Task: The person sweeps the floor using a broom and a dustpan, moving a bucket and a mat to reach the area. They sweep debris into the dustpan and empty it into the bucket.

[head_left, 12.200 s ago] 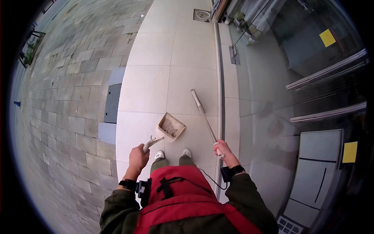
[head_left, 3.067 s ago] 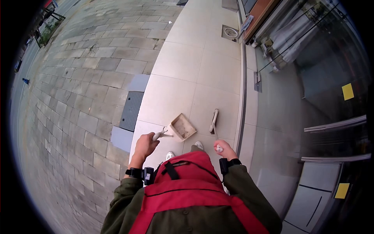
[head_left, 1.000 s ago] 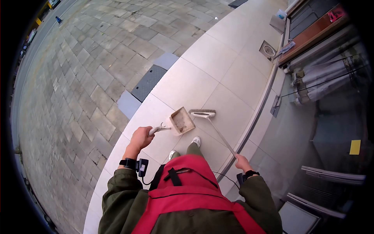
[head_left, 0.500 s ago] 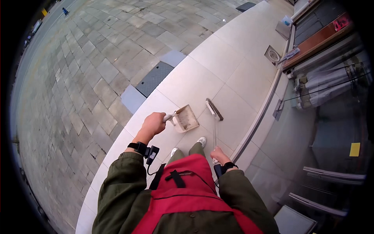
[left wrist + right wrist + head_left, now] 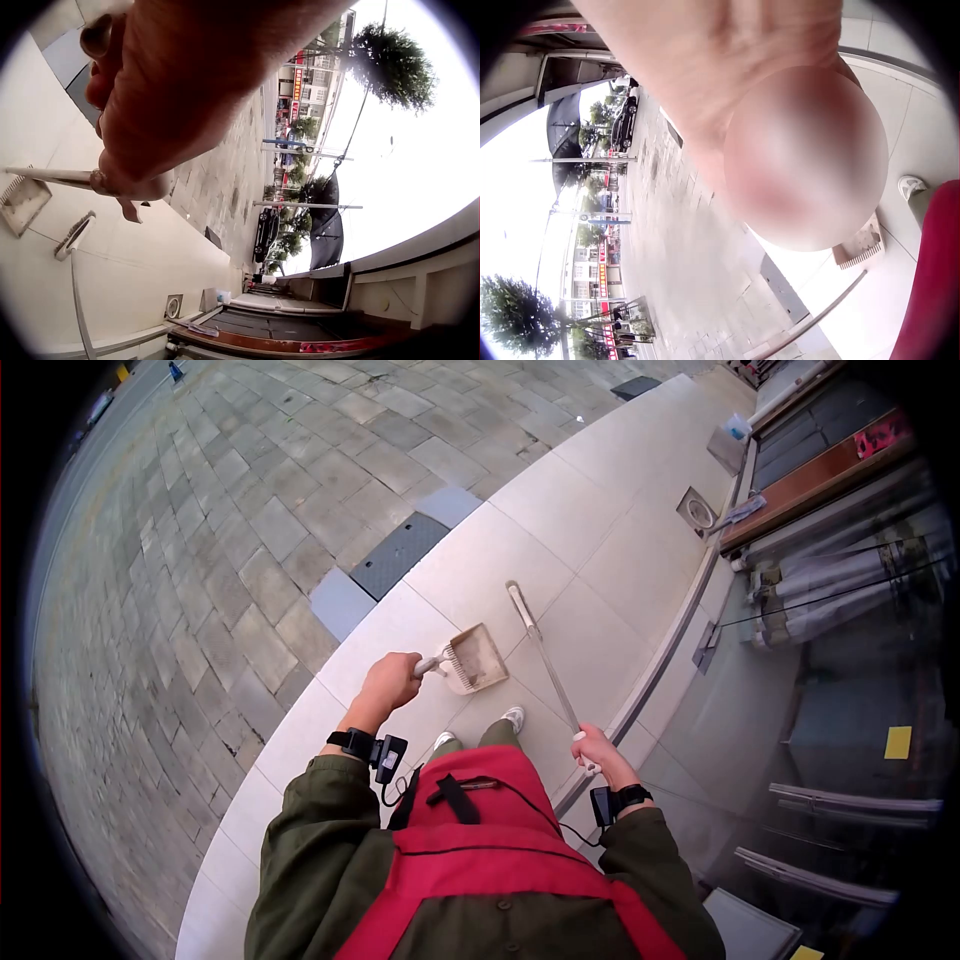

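My left hand [image 5: 392, 680] grips the top of the dustpan's handle [image 5: 428, 664]; the whitish dustpan [image 5: 480, 658] rests on the pale tiles, specks of dirt inside. My right hand [image 5: 597, 748] holds the broom's stick [image 5: 556, 678] near its end, and the broom head [image 5: 521, 605] lies on the tiles beyond the dustpan, apart from it. The left wrist view shows my left hand [image 5: 180, 82] around the handle, with the dustpan [image 5: 27, 202] and bristled broom head [image 5: 75, 234] below. A blurred round shape covers much of my right hand [image 5: 705, 82] in the right wrist view.
Grey paving [image 5: 250, 560] borders the tiled strip on the left, with a dark cover plate [image 5: 400, 555] at its edge. Along the right run a metal door track [image 5: 660, 685] and glass doors with long handles [image 5: 850, 800]. A round drain [image 5: 697, 512] lies further ahead. My shoes stand behind the dustpan.
Since half a second ago the broom head has swung forward and left and turned, and my right hand has moved right. The dustpan stays near my left hand, which was farther left a second ago.
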The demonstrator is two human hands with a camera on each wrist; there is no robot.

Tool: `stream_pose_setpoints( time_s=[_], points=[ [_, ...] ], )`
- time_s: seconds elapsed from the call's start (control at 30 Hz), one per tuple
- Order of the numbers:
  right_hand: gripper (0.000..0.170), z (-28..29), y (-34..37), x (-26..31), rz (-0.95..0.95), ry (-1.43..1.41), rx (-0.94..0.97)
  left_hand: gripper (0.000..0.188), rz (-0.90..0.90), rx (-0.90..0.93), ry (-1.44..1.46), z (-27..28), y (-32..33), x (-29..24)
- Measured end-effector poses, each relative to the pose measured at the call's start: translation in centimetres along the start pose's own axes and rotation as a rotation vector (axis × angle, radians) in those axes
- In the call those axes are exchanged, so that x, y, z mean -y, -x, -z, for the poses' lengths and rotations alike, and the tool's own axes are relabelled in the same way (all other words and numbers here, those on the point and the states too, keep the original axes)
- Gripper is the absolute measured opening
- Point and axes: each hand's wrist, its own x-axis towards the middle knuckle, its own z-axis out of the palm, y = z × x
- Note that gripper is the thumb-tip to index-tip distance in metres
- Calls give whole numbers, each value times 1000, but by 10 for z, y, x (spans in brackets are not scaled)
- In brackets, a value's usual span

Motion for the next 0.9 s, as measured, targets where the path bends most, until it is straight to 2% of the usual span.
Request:
stream_pose_setpoints(
  time_s=[0.1, 0.2, 0.3, 0.4, 0.47, 0.53, 0.6, 0.77, 0.87, 0.9],
  points=[
    [70, -22, -65, -15, 84, 145, -97, 13, 51, -36, 41, 4, 34, 12],
    [64, -74, -93, -25, 102, 254, -169, 14, 97, -61, 44, 4, 53, 23],
    [69, -113, -73, -26, -16, 188, 60, 14, 118, -79, 49, 5, 60, 25],
    [68, -82, -42, -19, -91, 60, 295, 14, 110, -98, 55, 4, 56, 25],
    [70, -56, 15, 5, -105, -67, 189, 14, 114, -100, 55, 1, 55, 21],
    [74, -33, 35, -7, -112, -200, 203, 13, 129, -98, 50, -1, 53, 17],
    [71, -29, 53, -14, -87, -241, 93, 13, 111, -93, 23, -1, 52, 17],
    [59, -26, 56, -50, -36, -238, -67, 13, 115, -85, 16, 1, 55, 16],
    [58, -20, 59, -75, -83, -327, -138, 14, 116, -87, 27, 1, 58, 16],
    [51, -20, 59, -83, -100, -360, -162, 14, 115, -84, 34, 1, 60, 16]
  ],
)
